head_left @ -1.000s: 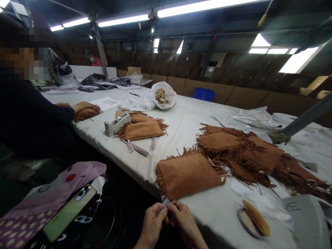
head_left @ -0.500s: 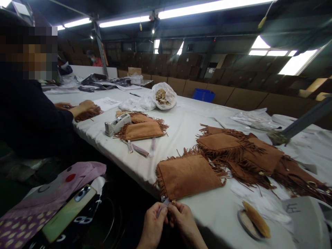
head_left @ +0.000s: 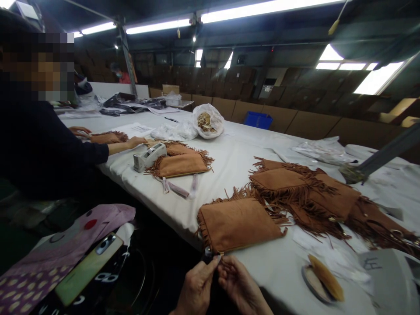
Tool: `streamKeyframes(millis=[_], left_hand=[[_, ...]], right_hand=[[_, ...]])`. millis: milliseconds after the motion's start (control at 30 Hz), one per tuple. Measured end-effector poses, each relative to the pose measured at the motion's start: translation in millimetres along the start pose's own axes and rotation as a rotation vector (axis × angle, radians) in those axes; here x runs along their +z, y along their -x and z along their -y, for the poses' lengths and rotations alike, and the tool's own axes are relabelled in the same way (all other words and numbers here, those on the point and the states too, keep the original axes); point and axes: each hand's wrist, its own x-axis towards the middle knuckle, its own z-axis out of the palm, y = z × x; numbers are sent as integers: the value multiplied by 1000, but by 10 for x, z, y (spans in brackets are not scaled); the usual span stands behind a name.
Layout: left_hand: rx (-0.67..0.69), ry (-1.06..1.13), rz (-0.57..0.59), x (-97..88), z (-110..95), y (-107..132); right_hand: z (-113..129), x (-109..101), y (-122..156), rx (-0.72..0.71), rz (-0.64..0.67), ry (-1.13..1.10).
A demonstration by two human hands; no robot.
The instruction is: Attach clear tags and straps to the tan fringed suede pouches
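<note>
"Head view: where does the near fringed pouch point(head_left: 241, 221) lie?"

"Flat at the near edge of the white-covered table point(head_left: 236, 157), plain brown face up, with fringe along its far side and both ends. Its near left corner is right by the person's fingertips."

"And how are the fingers set?"

"The left hand point(head_left: 196, 286) has thumb and forefinger pinched together on a small pale scrap point(head_left: 218, 259), close to that corner. The right hand point(head_left: 240, 283) is just beside it, thumb and forefinger near a gold-coloured fitting point(head_left: 221, 253), the other fingers curled in. Whether it grips anything, I can't tell; the detail is too small."

"What else is on the table?"

"To the right, a pile of similar pouches point(head_left: 282, 178), overlapping one another. Up to the left, a grey tape dispenser point(head_left: 150, 156) stands beside two more pouches point(head_left: 183, 164), and pale wrapped strips point(head_left: 179, 190) lie in front of those. Farther back sits a clear plastic bag point(head_left: 216, 120) with tan stuff inside."

"Anyone nearby?"

"A co-worker point(head_left: 49, 135) in dark sleeves, on the left. One of their hands point(head_left: 136, 141) reaches behind the dispenser; the other point(head_left: 79, 130) is by another fringed pouch point(head_left: 106, 137)."

"And below?"

"A phone point(head_left: 88, 267), lying on dark printed cloth."
</note>
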Motion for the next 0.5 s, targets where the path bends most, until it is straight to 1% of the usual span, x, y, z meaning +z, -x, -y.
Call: streamKeyframes(millis=[100,233,333,400,500], left_hand=[[-11,-9,7,-34,-18,-26],[-65,-21,13,-74,-107,-51],[-88,31,9,-116,-162,-4],[-126,92,-10,-164,-121,86],[-236,115,-78,-300,77,264]], right_hand=[[17,58,30,34,-25,-68],[-11,121,16,-12,-2,86],[-42,106,-25,-15,-2,140],[-60,73,-55,-21,-6,163],[-66,14,-85,-33,-11,201]])
